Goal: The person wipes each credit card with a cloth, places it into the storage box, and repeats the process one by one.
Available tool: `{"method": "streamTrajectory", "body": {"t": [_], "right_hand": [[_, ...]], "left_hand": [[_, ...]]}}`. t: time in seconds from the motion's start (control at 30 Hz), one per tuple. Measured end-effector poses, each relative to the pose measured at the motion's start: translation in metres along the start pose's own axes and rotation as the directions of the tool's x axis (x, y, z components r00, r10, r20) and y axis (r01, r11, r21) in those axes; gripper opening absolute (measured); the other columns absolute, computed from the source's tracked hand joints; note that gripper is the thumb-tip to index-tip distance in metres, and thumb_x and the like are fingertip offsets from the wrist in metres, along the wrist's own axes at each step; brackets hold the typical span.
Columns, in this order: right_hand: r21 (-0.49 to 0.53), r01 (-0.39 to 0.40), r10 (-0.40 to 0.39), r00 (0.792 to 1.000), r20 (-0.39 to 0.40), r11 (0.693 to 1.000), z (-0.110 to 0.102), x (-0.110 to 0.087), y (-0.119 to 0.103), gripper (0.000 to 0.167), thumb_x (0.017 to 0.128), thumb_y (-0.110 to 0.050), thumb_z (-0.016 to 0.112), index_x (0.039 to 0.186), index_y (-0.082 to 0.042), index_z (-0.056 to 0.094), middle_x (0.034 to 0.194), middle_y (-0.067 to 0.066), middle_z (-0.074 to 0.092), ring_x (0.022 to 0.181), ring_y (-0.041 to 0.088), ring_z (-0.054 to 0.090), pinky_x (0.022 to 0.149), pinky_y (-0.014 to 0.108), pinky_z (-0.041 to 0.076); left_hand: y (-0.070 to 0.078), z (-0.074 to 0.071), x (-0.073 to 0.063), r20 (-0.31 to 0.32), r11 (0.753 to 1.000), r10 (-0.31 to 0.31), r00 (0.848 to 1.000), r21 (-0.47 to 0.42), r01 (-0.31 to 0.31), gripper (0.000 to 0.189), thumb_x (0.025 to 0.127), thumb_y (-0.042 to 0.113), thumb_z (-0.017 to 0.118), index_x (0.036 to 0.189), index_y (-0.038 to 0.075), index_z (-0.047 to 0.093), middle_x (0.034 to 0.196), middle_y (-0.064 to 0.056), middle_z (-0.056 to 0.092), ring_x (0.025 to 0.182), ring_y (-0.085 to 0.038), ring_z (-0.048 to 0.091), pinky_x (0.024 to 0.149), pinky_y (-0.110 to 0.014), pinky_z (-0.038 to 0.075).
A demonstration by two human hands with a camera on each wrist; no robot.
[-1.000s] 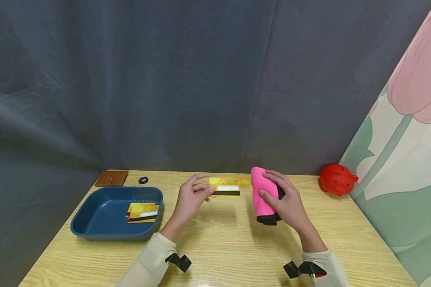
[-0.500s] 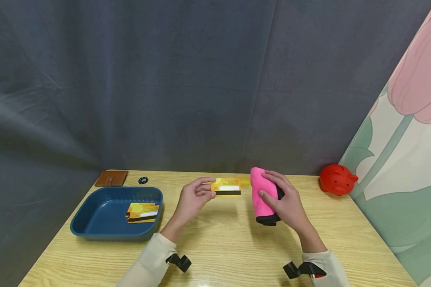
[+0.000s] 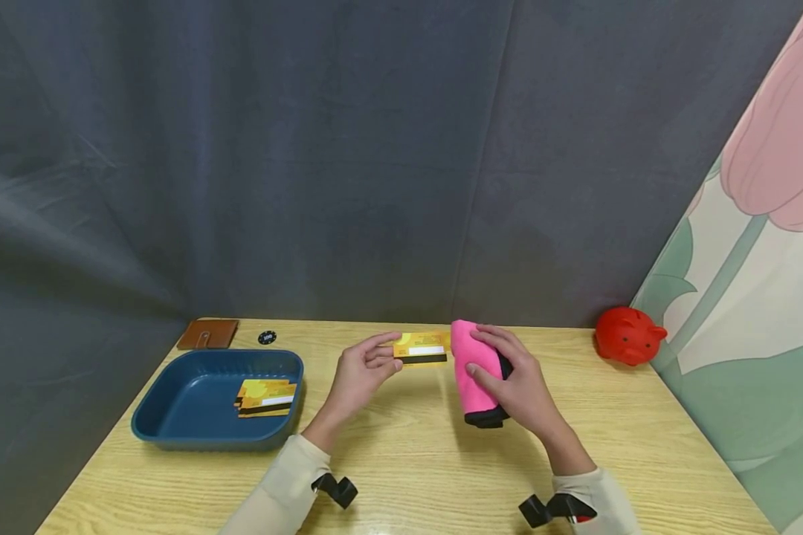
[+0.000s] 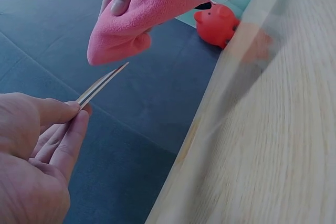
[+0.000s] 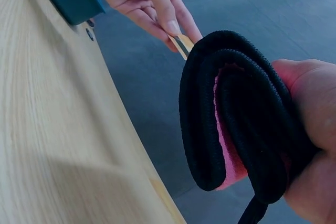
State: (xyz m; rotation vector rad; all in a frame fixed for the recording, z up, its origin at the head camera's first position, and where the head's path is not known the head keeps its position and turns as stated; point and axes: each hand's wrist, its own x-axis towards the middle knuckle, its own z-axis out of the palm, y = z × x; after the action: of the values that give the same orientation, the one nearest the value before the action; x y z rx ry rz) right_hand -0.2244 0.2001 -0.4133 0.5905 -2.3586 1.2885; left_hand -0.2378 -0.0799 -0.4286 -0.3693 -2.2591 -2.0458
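Observation:
My left hand (image 3: 360, 375) pinches a yellow card (image 3: 421, 348) with a white strip and a black stripe, held up over the table. Another yellow edge shows behind its right end; seen edge-on in the left wrist view, the card (image 4: 102, 85) has two thin layers. A folded pink cloth (image 3: 473, 371) with black trim is gripped by my right hand (image 3: 518, 383), thumb on its near face. The cloth's left side is right at the card's right end in the head view. Its black folded edges (image 5: 202, 124) fill the middle of the right wrist view.
At left stands a blue tray (image 3: 174, 438) with several yellow cards (image 3: 265, 397) inside. Behind it lie a brown wallet (image 3: 207, 334) and a black chip (image 3: 267, 337). A red piggy bank (image 3: 629, 336) sits at the back right. A grey curtain (image 3: 348, 163) backs the wooden table (image 3: 401, 461).
My right hand has moved left and slightly toward me with the cloth, closer to the card. Before that, my left fingers changed their hold on the card; the left hand has otherwise barely moved.

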Motion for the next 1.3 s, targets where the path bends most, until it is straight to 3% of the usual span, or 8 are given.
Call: {"method": "streamTrajectory", "body": {"t": [0.3, 0.6, 0.83, 1.1, 1.3], "right_hand": [[0.031, -0.002, 0.0, 0.998, 0.057, 1.0, 0.018, -0.004, -0.002, 0.049, 0.089, -0.018, 0.083, 0.136, -0.017, 0.067, 0.148, 0.005, 0.058, 0.135, 0.03, 0.056, 0.095, 0.02, 0.054], [-0.01, 0.06, -0.059, 0.993, 0.101, 0.998, 0.036, -0.01, -0.013, 0.052, 0.086, -0.014, 0.085, 0.135, -0.017, 0.068, 0.147, 0.003, 0.059, 0.136, 0.029, 0.057, 0.101, 0.037, 0.056], [-0.032, 0.114, -0.109, 0.985, 0.136, 0.993, 0.041, -0.013, -0.02, 0.053, 0.086, -0.011, 0.084, 0.136, -0.018, 0.068, 0.147, 0.004, 0.059, 0.134, 0.03, 0.059, 0.1, 0.042, 0.057], [-0.088, 0.061, -0.05, 0.991, 0.121, 0.994, 0.032, -0.008, -0.014, 0.053, 0.085, -0.014, 0.085, 0.136, -0.015, 0.068, 0.144, 0.005, 0.06, 0.13, 0.03, 0.061, 0.097, 0.047, 0.058], [-0.102, 0.006, 0.002, 0.997, 0.081, 0.995, 0.02, -0.002, 0.0, 0.052, 0.086, -0.014, 0.085, 0.135, -0.013, 0.068, 0.143, 0.007, 0.061, 0.132, 0.031, 0.06, 0.103, 0.052, 0.054]], "left_hand": [[0.001, 0.007, -0.002, -0.004, 1.0, 0.015, 1.0, 0.004, -0.015, 0.045, 0.091, 0.005, 0.077, 0.134, 0.017, 0.07, 0.119, -0.018, 0.075, 0.108, -0.029, 0.076, 0.087, -0.026, 0.062], [0.0, 0.017, -0.004, 0.025, 0.999, 0.032, 0.999, 0.01, -0.032, 0.043, 0.092, 0.004, 0.076, 0.134, 0.013, 0.069, 0.117, -0.019, 0.076, 0.104, -0.028, 0.077, 0.085, -0.025, 0.062], [-0.002, 0.02, -0.005, 0.035, 0.999, 0.047, 0.998, 0.024, -0.048, 0.044, 0.093, 0.003, 0.075, 0.135, 0.007, 0.068, 0.115, -0.022, 0.076, 0.102, -0.028, 0.077, 0.084, -0.025, 0.063], [0.0, 0.019, -0.006, 0.056, 0.997, 0.045, 0.997, 0.064, -0.048, 0.043, 0.094, 0.007, 0.075, 0.136, 0.013, 0.069, 0.113, -0.016, 0.078, 0.101, -0.025, 0.078, 0.084, -0.025, 0.062], [0.004, 0.019, -0.006, 0.055, 0.997, 0.05, 0.997, 0.057, -0.053, 0.043, 0.093, 0.005, 0.076, 0.135, 0.013, 0.07, 0.111, -0.017, 0.078, 0.101, -0.025, 0.078, 0.084, -0.024, 0.062]]}}
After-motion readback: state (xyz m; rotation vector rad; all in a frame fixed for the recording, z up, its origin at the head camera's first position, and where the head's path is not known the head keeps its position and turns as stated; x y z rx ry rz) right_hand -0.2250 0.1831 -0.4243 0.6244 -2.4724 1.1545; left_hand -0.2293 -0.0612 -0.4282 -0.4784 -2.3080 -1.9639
